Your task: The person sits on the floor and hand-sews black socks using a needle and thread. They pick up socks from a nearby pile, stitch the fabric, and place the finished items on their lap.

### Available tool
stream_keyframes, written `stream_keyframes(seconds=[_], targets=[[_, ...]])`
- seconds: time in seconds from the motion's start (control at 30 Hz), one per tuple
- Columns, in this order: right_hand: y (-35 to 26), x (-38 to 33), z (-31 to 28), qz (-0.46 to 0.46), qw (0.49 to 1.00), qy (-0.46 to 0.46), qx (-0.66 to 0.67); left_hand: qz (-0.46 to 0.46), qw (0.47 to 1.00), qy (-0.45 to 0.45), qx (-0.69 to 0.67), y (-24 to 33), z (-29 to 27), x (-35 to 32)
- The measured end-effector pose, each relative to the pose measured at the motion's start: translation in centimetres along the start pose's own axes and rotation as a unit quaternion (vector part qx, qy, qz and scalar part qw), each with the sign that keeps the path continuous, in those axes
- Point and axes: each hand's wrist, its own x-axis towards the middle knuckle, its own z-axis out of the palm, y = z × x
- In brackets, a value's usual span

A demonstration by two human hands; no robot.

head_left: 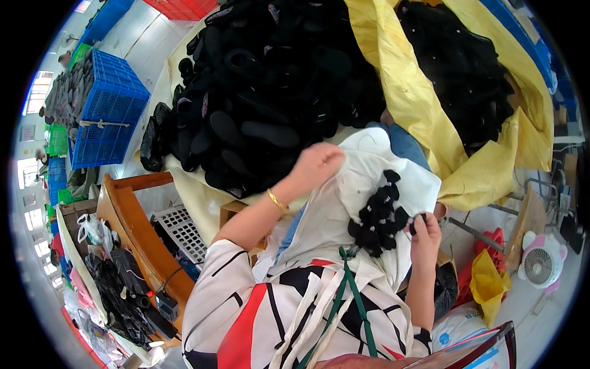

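Hands apart, as seen from my remote station: the left hand (318,167) is raised beside the upper left edge of the white cloth (344,195), its fingers curled, and I cannot tell whether they hold anything. The right hand (425,241) pinches a small black piece (419,222) between thumb and fingers, just right of the cluster of black pieces (376,215) resting on the cloth over the lap. Fingers cover part of the pinched piece, so I cannot make out its shape; within the cluster, black overlaps black and single outlines merge. Beyond the left hand, the heap of black footwear (270,132) runs out of view at the top, as does the yellow sack (430,111), whose dark contents (455,67) I cannot identify. Edges: the heap bounds the cloth at upper left, the sack at upper right; a brown wooden frame (141,246) stands well to the left, and a pink and white fan (541,264) well to the right. Open room: a stretch of cloth separates the left hand from the cluster, whereas the right hand has little gap beside it.
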Motion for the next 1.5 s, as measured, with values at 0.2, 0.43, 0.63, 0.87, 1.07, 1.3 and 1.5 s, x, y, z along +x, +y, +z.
stream_keyframes(seconds=[0.2,0.43,0.63,0.87,1.07,1.3,1.5], targets=[[0.8,1.2,-1.0,0.058,0.995,0.06,0.049,-0.011,0.818,-0.051,0.573,-12.4,-8.9,7.9],[1.4,1.6,-0.1,0.056,0.996,0.069,-0.002,-0.069,0.656,-0.165,0.734,-18.7,-13.8,12.1],[1.6,1.4,-0.4,0.055,0.998,0.037,0.019,-0.175,0.83,-0.103,0.519,-9.3,-13.6,8.0],[1.6,0.3,0.5,0.044,0.997,0.013,0.061,-0.105,0.929,-0.163,0.317,5.7,-5.1,-4.0],[0.8,-1.1,0.3,0.051,0.998,0.012,0.045,-0.289,0.948,-0.123,0.06,4.4,2.8,-12.7],[2.3,-2.4,0.0,0.043,0.993,-0.059,0.09,-0.271,0.961,-0.051,-0.012,4.1,4.8,-11.6],[2.9,-3.4,4.3,0.077,0.987,-0.091,0.109,-0.325,0.895,0.035,-0.304,7.8,7.1,-11.0]])
